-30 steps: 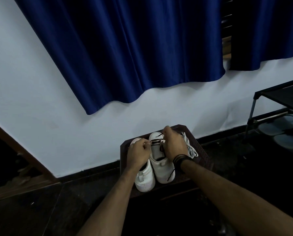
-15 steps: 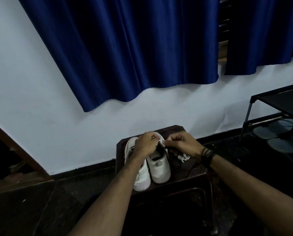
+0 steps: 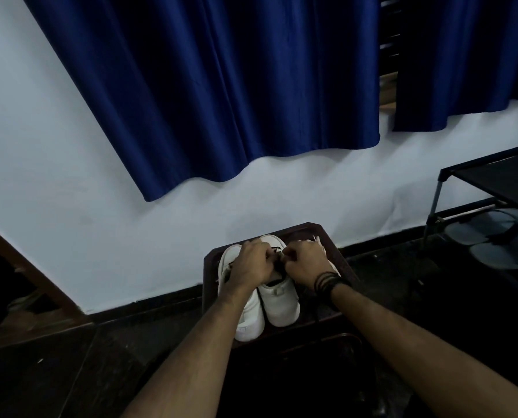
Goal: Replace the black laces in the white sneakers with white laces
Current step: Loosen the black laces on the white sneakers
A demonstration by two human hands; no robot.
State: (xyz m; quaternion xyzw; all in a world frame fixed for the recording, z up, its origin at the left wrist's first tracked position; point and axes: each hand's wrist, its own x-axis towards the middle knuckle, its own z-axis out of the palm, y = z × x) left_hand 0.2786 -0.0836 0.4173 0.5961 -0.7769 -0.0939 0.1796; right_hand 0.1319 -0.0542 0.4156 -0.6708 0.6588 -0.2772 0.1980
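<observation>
I see both grips meet over right sneaker (image 3: 277,294) throat: left hand (image 3: 251,262) and right hand (image 3: 304,262) curled, pinching black lace (image 3: 277,260); sneaker's long axis points toward me; white laces (image 3: 319,241) just beyond right hand.

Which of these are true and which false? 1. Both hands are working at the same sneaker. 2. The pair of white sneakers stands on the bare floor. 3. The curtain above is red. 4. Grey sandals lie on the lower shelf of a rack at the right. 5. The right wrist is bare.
1. True: the left hand and the right hand meet over the black lace of the right-hand white sneaker.
2. False: the sneakers stand on a dark brown wooden stool.
3. False: the hanging cloth curtain is dark blue.
4. True: the grey sandals lie in the black metal rack.
5. False: black wrist bands circle it.
</observation>
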